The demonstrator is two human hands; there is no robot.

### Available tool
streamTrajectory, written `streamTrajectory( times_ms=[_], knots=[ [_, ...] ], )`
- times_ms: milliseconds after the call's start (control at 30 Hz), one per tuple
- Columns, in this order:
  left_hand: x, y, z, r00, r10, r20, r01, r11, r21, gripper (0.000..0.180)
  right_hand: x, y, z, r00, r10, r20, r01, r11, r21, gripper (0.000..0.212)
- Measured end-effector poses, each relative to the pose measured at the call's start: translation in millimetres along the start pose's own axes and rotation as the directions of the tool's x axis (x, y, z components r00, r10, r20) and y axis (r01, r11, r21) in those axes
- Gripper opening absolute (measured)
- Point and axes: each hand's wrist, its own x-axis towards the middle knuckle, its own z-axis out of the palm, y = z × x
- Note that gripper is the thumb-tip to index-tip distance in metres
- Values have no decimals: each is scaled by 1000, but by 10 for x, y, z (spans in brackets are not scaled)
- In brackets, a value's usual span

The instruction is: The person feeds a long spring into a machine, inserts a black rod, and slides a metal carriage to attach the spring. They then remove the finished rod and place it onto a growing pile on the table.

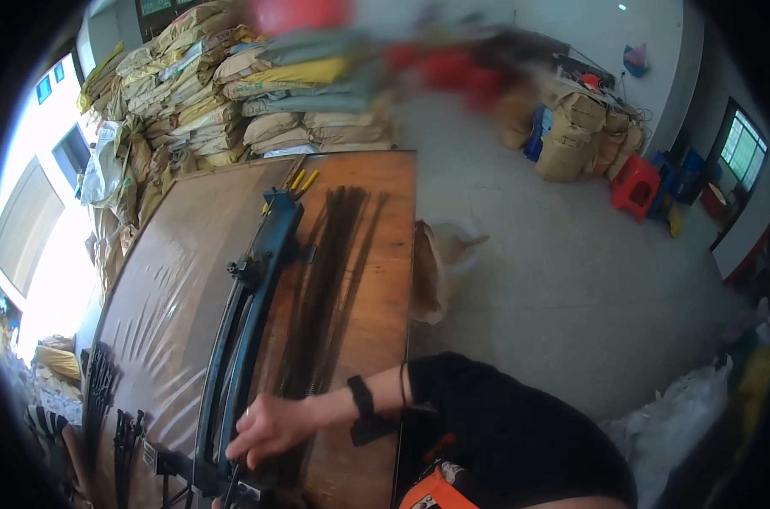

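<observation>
A long blue metal frame [262, 280] with a dark rail runs along the wooden table [385, 246], a dark clamp-like block [247, 270] partway up it. My right hand [270, 431], with a ring and a black wrist strap, reaches in over the frame's near end. Its fingers are closed and bent downward; what they pinch is hidden. Just below them is a thin dark rod-like piece [233, 485]. Only a sliver of my left hand [218, 503] shows at the bottom edge, beside that piece, its fingers out of sight. Many long thin dark strips [321, 280] lie right of the frame.
Yellow-handled pliers [302, 181] lie at the table's far end. Black slender parts [101, 382] are bunched at the left edge. Stacked sacks [190, 93] stand behind the table. A pale basin [457, 242] sits on the floor to the right; a red stool [635, 185] is farther off.
</observation>
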Motion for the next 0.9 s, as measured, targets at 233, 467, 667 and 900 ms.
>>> streamTrajectory(
  times_ms=[233, 467, 667, 900],
  knots=[
    [61, -47, 111, 972, -160, 175, 159, 987, 19, 49, 122, -114, 294, 995, 60, -74, -60, 998, 6, 29],
    [-340, -616, -49, 871, -297, -392, 221, 949, -226, 32, 56, 372, -40, 954, 268, 130, -215, 922, -323, 16],
    [-622, -712, -410, 833, -387, -396, 374, 920, -115, 26, 640, 393, 643, 744, 534, 401, -590, 807, 21, 12],
    [-1202, -825, -302, 778, -488, -396, 478, 868, -132, 25, 1182, 335, 1428, 906, 284, 315, -401, 817, 415, 20]
  ],
)
